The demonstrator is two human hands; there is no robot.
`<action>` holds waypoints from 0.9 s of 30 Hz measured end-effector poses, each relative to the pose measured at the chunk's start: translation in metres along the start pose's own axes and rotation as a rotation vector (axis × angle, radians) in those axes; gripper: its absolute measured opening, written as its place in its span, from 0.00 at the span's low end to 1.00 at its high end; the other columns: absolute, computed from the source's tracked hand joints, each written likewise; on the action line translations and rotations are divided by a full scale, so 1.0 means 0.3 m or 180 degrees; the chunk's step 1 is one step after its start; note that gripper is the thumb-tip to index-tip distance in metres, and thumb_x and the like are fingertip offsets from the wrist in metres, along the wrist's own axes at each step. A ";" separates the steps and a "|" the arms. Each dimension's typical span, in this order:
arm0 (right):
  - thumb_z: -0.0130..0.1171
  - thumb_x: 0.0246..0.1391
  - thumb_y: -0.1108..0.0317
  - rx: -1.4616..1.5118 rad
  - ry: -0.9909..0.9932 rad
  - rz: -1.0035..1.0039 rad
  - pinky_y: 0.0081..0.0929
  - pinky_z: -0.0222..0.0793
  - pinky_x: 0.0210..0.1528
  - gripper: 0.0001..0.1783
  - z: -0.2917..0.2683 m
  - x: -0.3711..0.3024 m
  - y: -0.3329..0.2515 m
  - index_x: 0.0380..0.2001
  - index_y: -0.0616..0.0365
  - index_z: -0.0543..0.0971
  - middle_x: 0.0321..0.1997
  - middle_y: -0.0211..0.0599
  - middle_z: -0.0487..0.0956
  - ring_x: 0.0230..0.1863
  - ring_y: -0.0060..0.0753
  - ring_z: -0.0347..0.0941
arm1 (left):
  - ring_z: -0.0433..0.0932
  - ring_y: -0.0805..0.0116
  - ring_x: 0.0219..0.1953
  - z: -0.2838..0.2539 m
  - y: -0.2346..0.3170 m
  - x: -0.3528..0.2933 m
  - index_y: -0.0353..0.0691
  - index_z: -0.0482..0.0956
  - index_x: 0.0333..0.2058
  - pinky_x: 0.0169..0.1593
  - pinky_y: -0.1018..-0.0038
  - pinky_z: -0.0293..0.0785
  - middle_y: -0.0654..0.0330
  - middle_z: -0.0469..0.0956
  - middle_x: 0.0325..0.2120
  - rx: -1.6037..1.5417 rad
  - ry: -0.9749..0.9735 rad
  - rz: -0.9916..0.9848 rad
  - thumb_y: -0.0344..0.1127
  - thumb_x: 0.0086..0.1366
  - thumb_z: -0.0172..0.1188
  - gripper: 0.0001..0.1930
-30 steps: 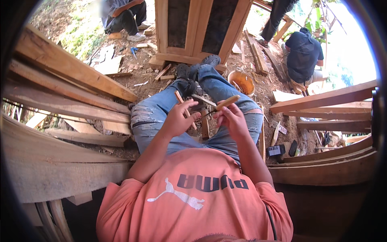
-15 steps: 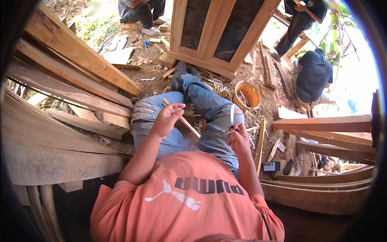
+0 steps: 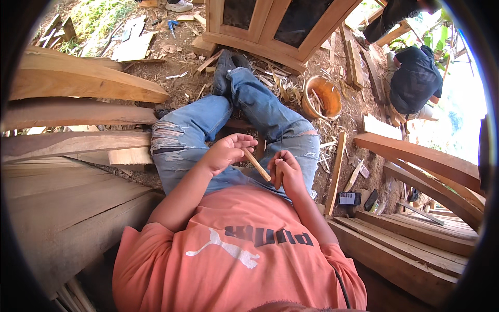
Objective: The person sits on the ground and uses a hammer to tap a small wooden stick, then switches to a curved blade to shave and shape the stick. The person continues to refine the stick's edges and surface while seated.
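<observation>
Head-worn fisheye looks down over the shirt (image 3: 234, 273).

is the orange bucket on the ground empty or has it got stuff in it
Not empty: the bucket holds a few thin pale sticks, visible through its open top.

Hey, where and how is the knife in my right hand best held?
Likely by its brown handle, coming from your body's side: the handle's end points toward your shirt, while the thin blade points away beyond your right hand.
</observation>
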State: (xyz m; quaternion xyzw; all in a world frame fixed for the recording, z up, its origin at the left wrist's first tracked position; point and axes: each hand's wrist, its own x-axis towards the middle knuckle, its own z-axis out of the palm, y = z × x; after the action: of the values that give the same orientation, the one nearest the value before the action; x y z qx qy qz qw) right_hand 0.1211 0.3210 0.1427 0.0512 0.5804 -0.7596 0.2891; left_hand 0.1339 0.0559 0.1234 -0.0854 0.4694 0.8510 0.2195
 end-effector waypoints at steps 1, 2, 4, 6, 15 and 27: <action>0.52 0.75 0.68 0.0104 0.0006 -0.0079 0.21 0.61 0.16 0.14 -0.009 0.007 -0.001 0.59 0.59 0.72 0.31 0.37 0.81 0.18 0.21 0.70 | 0.80 0.65 0.63 -0.010 -0.012 0.018 0.37 0.73 0.65 0.65 0.65 0.80 0.55 0.79 0.65 -0.0232 -0.0165 -0.0161 0.25 0.75 0.59 0.22; 0.53 0.74 0.67 0.0042 -0.0067 -0.0018 0.20 0.60 0.16 0.16 -0.008 0.010 -0.021 0.60 0.58 0.72 0.31 0.36 0.80 0.18 0.20 0.70 | 0.80 0.65 0.63 -0.007 -0.011 0.034 0.37 0.72 0.66 0.65 0.64 0.81 0.55 0.78 0.65 -0.0467 -0.0332 -0.0312 0.25 0.75 0.59 0.22; 0.54 0.74 0.66 -0.0078 -0.0221 0.0120 0.19 0.59 0.15 0.18 -0.005 0.006 -0.072 0.63 0.58 0.72 0.31 0.34 0.80 0.16 0.19 0.68 | 0.81 0.67 0.62 0.004 -0.010 0.069 0.37 0.73 0.65 0.65 0.66 0.80 0.56 0.79 0.64 -0.0636 -0.0403 -0.0512 0.28 0.76 0.61 0.21; 0.57 0.73 0.64 -0.0357 -0.0088 0.0333 0.18 0.58 0.15 0.20 0.034 0.000 -0.132 0.63 0.57 0.74 0.31 0.31 0.80 0.16 0.17 0.68 | 0.81 0.68 0.60 0.039 -0.001 0.103 0.37 0.74 0.64 0.64 0.66 0.81 0.57 0.80 0.63 -0.0653 -0.0348 -0.0685 0.30 0.77 0.61 0.20; 0.69 0.64 0.68 -0.1335 -0.0115 0.0644 0.20 0.66 0.24 0.22 0.079 0.088 -0.149 0.60 0.58 0.80 0.35 0.28 0.84 0.24 0.14 0.72 | 0.73 0.52 0.72 -0.004 0.033 0.129 0.37 0.76 0.66 0.71 0.64 0.72 0.43 0.70 0.72 0.1635 0.0196 0.0925 0.21 0.71 0.57 0.25; 0.72 0.56 0.59 -0.3263 -0.1333 -0.0193 0.35 0.75 0.42 0.24 0.010 0.059 -0.375 0.54 0.58 0.84 0.41 0.38 0.85 0.37 0.34 0.78 | 0.81 0.46 0.59 0.038 0.206 -0.107 0.42 0.90 0.42 0.64 0.53 0.74 0.47 0.84 0.54 0.4788 -0.0248 0.0245 0.37 0.64 0.73 0.10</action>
State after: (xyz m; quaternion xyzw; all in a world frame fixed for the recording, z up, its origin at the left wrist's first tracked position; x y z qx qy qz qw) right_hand 0.0510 0.3296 0.2323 -0.2650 0.8071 -0.3817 0.3642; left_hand 0.1351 0.0274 0.1879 0.1342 0.9185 0.3105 0.2051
